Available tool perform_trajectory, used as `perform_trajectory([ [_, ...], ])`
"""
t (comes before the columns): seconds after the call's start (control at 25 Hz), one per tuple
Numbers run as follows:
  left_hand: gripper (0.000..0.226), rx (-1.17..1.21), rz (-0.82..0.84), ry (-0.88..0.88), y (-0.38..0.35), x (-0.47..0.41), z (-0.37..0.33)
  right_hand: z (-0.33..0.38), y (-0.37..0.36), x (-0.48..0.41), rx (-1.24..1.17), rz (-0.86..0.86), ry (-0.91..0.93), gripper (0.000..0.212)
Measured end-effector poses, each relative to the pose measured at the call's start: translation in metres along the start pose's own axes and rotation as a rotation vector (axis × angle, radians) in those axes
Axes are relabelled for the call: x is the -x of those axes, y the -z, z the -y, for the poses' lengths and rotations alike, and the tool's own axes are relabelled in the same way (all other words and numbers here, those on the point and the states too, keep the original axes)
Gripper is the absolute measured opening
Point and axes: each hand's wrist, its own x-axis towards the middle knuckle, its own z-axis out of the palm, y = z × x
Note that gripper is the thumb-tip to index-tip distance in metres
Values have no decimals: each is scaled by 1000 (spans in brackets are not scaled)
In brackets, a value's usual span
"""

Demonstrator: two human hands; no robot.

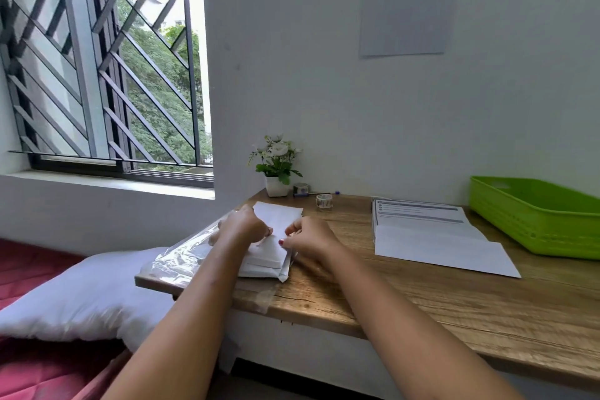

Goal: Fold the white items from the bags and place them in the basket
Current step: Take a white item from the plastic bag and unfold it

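A stack of white items (264,258) in clear plastic bags (181,258) lies at the left end of the wooden table (406,299). My left hand (245,224) and my right hand (311,235) meet over the stack, both with fingers curled, pinching the near edge of a white item (279,216) that rises toward the wall. The green plastic basket (535,217) stands at the far right of the table and shows nothing inside from here.
Printed paper sheets (431,234) lie between the stack and the basket. A small potted plant (276,169), tape rolls (324,201) and a pen sit by the wall. A white pillow (84,295) lies on a red mattress (29,269) left of the table, under the window.
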Motion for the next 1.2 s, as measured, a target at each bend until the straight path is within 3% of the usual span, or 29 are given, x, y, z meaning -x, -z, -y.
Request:
perform_trajectory([
  [0.2,71,35,17,-13,5,1,-13,6,-2,8,118,-109,73,36],
  [0.32,66,77,16,-4,15,0,-19,12,-2,7,-1,-163,67,34],
  [0.4,69,78,51,16,18,-1,-21,14,-3,8,-82,-110,20,38],
  [0.56,71,29,74,55,10,5,-18,16,-8,10,24,-32,-48,53],
  [0.84,49,51,-143,64,13,19,-13,19,-8,8,-305,-25,-148,49],
  [1.2,63,238,-190,-36,26,24,-18,22,9,2,-552,-134,-80,39],
])
